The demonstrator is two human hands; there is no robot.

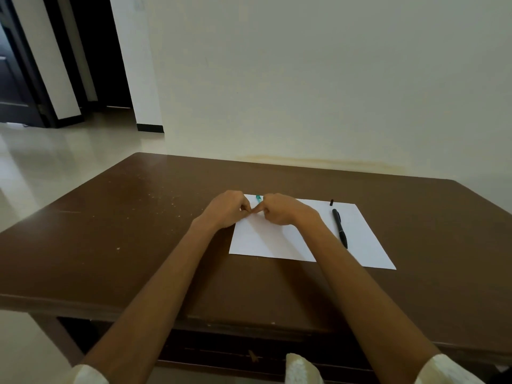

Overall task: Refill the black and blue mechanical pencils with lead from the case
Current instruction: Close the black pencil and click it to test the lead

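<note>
In the head view, a brown table [138, 231] fills the lower half of the frame, with a white sheet of paper [360, 245] lying right of centre. At the sheet's upper left corner the left hand [225, 209] and right hand [279, 210] meet, both with fingers curled inward and fingertips touching. Whatever they pinch is too small to make out, so a grip on a lead or the case cannot be told. Just behind the hands, a short teal-blue tip of the blue pencil [258, 198] pokes out; the rest is hidden. The black pencil [340, 228] lies untouched on the paper's right part, with a small black cap [331, 202] just above it. Pale sleeves are cut off at the bottom edge.
</note>
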